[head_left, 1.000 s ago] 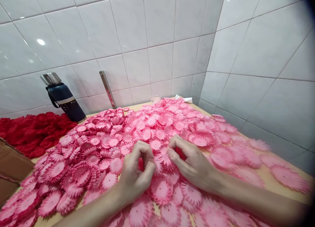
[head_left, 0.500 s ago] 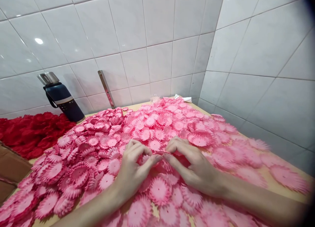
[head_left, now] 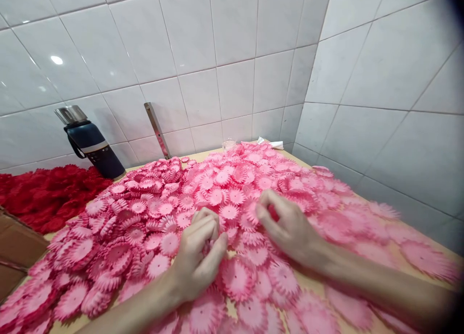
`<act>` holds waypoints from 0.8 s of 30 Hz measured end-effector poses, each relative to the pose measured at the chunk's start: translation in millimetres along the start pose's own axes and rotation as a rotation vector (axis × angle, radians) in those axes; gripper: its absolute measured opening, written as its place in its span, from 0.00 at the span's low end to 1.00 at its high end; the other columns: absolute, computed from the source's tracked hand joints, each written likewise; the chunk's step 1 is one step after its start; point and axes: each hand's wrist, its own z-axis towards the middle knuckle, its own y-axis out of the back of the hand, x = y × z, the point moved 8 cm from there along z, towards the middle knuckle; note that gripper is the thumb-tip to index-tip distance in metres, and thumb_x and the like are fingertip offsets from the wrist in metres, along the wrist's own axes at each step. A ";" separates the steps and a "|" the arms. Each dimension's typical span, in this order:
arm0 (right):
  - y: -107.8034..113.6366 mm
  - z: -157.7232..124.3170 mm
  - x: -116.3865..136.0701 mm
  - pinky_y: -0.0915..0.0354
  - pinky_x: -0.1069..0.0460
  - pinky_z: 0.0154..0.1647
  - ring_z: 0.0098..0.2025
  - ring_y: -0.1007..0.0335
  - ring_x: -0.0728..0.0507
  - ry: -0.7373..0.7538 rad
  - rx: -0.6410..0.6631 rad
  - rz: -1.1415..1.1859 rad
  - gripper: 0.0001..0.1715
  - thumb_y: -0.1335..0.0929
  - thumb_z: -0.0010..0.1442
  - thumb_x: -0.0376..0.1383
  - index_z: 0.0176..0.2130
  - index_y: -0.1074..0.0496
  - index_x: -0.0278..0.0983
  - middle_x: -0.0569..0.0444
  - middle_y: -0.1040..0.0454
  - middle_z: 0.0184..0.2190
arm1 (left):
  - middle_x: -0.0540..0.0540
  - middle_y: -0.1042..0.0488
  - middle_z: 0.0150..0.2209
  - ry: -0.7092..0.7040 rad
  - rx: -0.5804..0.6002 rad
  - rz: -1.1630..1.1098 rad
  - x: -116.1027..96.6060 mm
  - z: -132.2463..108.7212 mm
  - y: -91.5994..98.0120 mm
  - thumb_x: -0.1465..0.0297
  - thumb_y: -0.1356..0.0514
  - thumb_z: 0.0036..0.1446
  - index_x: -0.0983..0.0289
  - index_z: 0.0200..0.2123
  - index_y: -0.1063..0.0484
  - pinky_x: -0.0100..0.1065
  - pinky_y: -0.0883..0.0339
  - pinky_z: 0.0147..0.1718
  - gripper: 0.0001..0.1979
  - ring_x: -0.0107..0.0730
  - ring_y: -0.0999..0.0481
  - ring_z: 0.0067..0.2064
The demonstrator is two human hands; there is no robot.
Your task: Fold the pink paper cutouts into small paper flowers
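Pink scalloped flower discs, many with a small hole in the middle, cover the table in a thick layer. My left hand is closed low over the heap, its fingers curled and the thumb pressed alongside. A bit of pink shows inside the curl, but I cannot make out what it is. To its right and slightly farther away, my right hand is also closed, thumb and forefinger bent together. A pink disc lies right by those fingertips; whether they grip it is unclear. The two hands are apart.
A red heap lies at the left beside a cardboard box. Behind stand a dark blue flask and a metal strip leaning on the tiled wall. A small clear container sits at the back.
My hands, which met at the fingertips over the heap, have separated. The right hand moved right and a little away; the left drew slightly back and its fingers curled tighter.
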 end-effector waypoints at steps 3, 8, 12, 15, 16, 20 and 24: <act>7.7 2.3 -2.0 0.44 0.51 0.25 0.24 0.43 0.48 -0.011 -0.033 0.002 0.14 0.41 0.66 0.36 0.27 0.43 0.39 0.57 0.39 0.23 | 0.49 0.42 0.22 0.050 -0.027 0.002 4.5 -0.3 4.3 0.75 0.48 0.63 0.62 0.22 0.47 0.35 0.44 0.32 0.17 0.31 0.40 0.30; -7.8 2.9 12.4 0.39 0.48 0.35 0.32 0.35 0.45 0.050 0.152 0.088 0.09 0.36 0.65 0.37 0.32 0.31 0.37 0.53 0.29 0.30 | 0.52 0.30 0.35 0.260 -0.137 0.041 26.9 2.4 11.2 0.72 0.42 0.60 0.63 0.37 0.34 0.36 0.38 0.38 0.02 0.32 0.31 0.38; -5.6 3.6 8.4 0.36 0.48 0.37 0.35 0.32 0.44 -0.025 0.130 0.180 0.09 0.35 0.63 0.38 0.35 0.27 0.37 0.52 0.27 0.32 | 0.52 0.31 0.39 0.105 -0.164 0.079 15.4 4.3 13.1 0.77 0.41 0.58 0.60 0.41 0.34 0.35 0.36 0.42 0.09 0.32 0.31 0.42; -5.3 1.9 11.7 0.35 0.48 0.36 0.35 0.31 0.44 0.015 0.146 0.190 0.08 0.34 0.63 0.37 0.37 0.25 0.38 0.52 0.25 0.32 | 0.51 0.30 0.38 -0.019 -0.088 0.066 5.2 3.6 6.4 0.76 0.37 0.55 0.60 0.40 0.33 0.36 0.35 0.42 0.11 0.32 0.30 0.42; -6.0 1.0 14.7 0.35 0.47 0.37 0.35 0.31 0.44 0.047 0.160 0.191 0.08 0.34 0.63 0.36 0.38 0.25 0.38 0.52 0.25 0.32 | 0.51 0.29 0.37 -0.029 -0.085 0.050 5.0 2.8 5.7 0.77 0.37 0.55 0.60 0.39 0.32 0.36 0.35 0.41 0.11 0.32 0.30 0.41; -8.3 -2.6 25.4 0.35 0.48 0.38 0.35 0.32 0.45 0.159 0.200 0.209 0.08 0.35 0.63 0.33 0.40 0.25 0.38 0.52 0.24 0.32 | 0.51 0.30 0.34 0.057 -0.135 -0.029 17.5 -0.7 8.0 0.80 0.43 0.59 0.60 0.35 0.34 0.34 0.35 0.35 0.08 0.30 0.30 0.37; -8.4 -2.8 22.3 0.35 0.47 0.38 0.35 0.33 0.44 0.132 0.193 0.186 0.08 0.35 0.63 0.33 0.38 0.25 0.37 0.52 0.25 0.31 | 0.50 0.30 0.31 -0.002 -0.122 -0.041 14.0 -0.2 7.7 0.83 0.45 0.59 0.61 0.33 0.33 0.34 0.36 0.34 0.10 0.30 0.31 0.35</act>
